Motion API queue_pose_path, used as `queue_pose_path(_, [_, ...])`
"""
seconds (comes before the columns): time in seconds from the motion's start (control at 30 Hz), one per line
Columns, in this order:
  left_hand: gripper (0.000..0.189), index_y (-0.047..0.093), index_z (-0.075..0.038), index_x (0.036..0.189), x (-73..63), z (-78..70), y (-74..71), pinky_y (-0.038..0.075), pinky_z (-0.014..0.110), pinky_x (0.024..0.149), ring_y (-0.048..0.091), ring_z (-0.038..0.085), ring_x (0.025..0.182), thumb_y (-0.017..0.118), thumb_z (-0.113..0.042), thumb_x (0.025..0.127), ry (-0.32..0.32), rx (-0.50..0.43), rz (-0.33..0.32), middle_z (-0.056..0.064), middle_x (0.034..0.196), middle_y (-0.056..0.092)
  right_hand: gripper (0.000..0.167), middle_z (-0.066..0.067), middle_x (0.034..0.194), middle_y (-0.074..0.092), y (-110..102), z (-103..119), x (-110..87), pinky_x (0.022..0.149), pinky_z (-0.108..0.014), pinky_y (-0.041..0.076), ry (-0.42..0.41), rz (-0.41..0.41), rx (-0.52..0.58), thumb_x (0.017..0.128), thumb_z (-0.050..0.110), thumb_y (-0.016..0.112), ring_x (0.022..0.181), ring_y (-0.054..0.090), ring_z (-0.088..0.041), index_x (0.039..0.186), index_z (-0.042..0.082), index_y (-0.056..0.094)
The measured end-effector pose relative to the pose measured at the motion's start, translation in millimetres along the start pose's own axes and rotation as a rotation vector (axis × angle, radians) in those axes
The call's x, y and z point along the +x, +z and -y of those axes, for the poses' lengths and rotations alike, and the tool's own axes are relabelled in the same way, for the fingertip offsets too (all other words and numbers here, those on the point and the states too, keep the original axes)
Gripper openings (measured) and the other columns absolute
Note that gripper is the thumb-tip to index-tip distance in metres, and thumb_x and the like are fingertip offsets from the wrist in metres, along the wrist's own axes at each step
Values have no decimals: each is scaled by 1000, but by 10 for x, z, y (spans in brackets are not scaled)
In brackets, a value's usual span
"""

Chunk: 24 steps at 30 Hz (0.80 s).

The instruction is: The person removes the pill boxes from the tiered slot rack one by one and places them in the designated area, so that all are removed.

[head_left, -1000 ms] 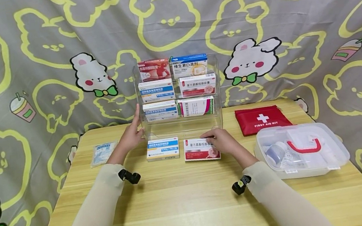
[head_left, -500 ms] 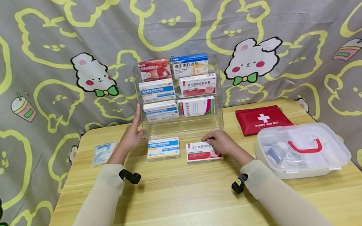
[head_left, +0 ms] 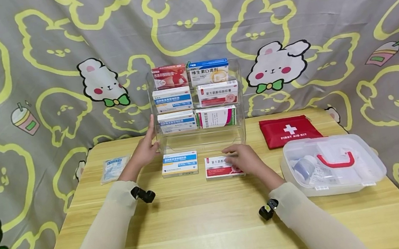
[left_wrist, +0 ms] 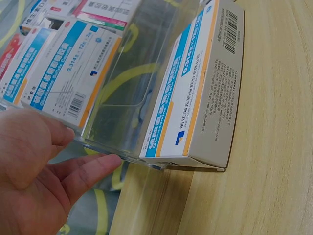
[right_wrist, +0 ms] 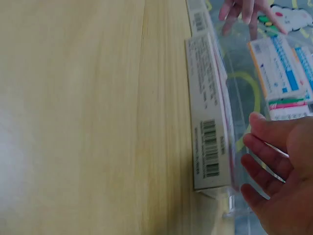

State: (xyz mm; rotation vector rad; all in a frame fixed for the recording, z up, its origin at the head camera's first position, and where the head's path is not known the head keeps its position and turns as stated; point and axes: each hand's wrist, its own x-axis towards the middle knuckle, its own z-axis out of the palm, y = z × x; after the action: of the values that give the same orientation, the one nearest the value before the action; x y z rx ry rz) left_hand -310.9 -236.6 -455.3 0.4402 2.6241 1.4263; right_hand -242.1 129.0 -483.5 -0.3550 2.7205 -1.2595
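Observation:
A clear acrylic tiered rack [head_left: 205, 140] stands at the back of the table, holding several medicine boxes. My left hand [head_left: 145, 149] rests against its left side with fingers extended; the left wrist view shows thumb and fingertips at the panel's edge. At the rack's foot, a blue-and-white medicine box [head_left: 179, 164] sits on the left. A red-and-white medicine box [head_left: 218, 172] sits to its right, partly covered by my right hand [head_left: 244, 158]. In the right wrist view, my right hand's loosely bent fingers [right_wrist: 266, 147] are spread beside that box with nothing between them.
A red first aid pouch [head_left: 289, 131] lies right of the rack. Before it stands a translucent box [head_left: 331, 189] with a red handle and supplies inside. A small printed packet [head_left: 114, 169] lies at left. A patterned curtain [head_left: 185, 24] hangs behind the table.
The red-and-white box shifted slightly right and tipped into line at the rack's foot. My right hand's fingers have come off it, staying close. My left hand has stayed at the rack.

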Motion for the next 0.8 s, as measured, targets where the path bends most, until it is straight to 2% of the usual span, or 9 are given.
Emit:
queue_pose_path(0.1, [104, -21, -64, 151, 0, -2, -1, 57, 59, 91, 32, 48, 148, 42, 6, 107, -2, -3, 2, 26, 169, 10, 35, -12, 132, 69, -8, 69, -73, 82, -43, 61, -15, -8, 1, 94, 11, 77, 95, 72, -24, 129, 7, 73])
queue_pose_path(0.17, [104, -20, -64, 151, -3, -4, -1, 57, 59, 91, 32, 49, 148, 42, 7, 107, -1, -3, 2, 26, 169, 10, 37, -12, 134, 68, -16, 96, -121, 97, -48, 56, -43, -6, -20, 93, 12, 79, 116, 67, -28, 129, 7, 73])
queue_pose_path(0.23, [104, -20, -64, 151, -4, -5, -1, 57, 59, 91, 32, 49, 148, 42, 7, 107, -1, -2, 2, 27, 169, 10, 39, -13, 134, 68, -19, 107, -165, 106, -50, 50, -61, 6, -33, 91, 12, 80, 127, 61, -29, 129, 7, 73])
queue_pose_path(0.3, [104, -20, -64, 151, 1, -2, -2, 56, 60, 92, 32, 50, 148, 42, 7, 107, -6, -5, 4, 26, 169, 10, 40, -14, 134, 68, -10, 90, -200, 105, -50, 51, -72, 30, -34, 90, 12, 82, 125, 61, -30, 129, 7, 73])
queue_pose_path(0.37, [104, -19, -65, 151, 1, 0, -1, 56, 60, 93, 33, 49, 147, 42, 7, 107, -9, -12, 4, 26, 169, 10, 42, -13, 131, 69, 5, 68, -237, 101, -46, 53, -83, 43, -41, 88, 12, 83, 116, 63, -26, 128, 7, 74])
queue_pose_path(0.43, [103, -19, -65, 151, 5, 5, 1, 56, 60, 93, 34, 50, 147, 42, 6, 108, -8, -11, 4, 25, 169, 10, 42, -11, 125, 72, 30, 42, -263, 93, -41, 54, -106, 48, -64, 86, 11, 85, 104, 63, -22, 127, 6, 74])
queue_pose_path(0.53, [104, -20, -65, 151, 0, 8, 4, 56, 59, 92, 37, 50, 145, 42, 6, 107, -2, -6, 0, 26, 169, 12, 40, -7, 115, 73, 71, 20, -293, 84, -34, 50, -146, 40, -103, 83, 8, 87, 92, 57, -18, 122, 7, 77])
queue_pose_path(0.7, [105, -21, -63, 152, -3, 12, 3, 58, 57, 90, 38, 51, 144, 43, 7, 107, 4, 11, -4, 28, 168, 12, 34, -5, 114, 73, 117, -5, -293, 82, -34, 49, -207, 20, -174, 82, 5, 87, 95, 56, -19, 115, 7, 79])
queue_pose_path(0.8, [105, -21, -62, 152, -1, 12, -1, 59, 55, 88, 38, 51, 144, 44, 7, 106, 7, 11, -11, 27, 168, 12, 33, -6, 119, 73, 131, -12, -271, 87, -37, 51, -220, 12, -196, 83, 5, 86, 102, 60, -21, 115, 7, 79])
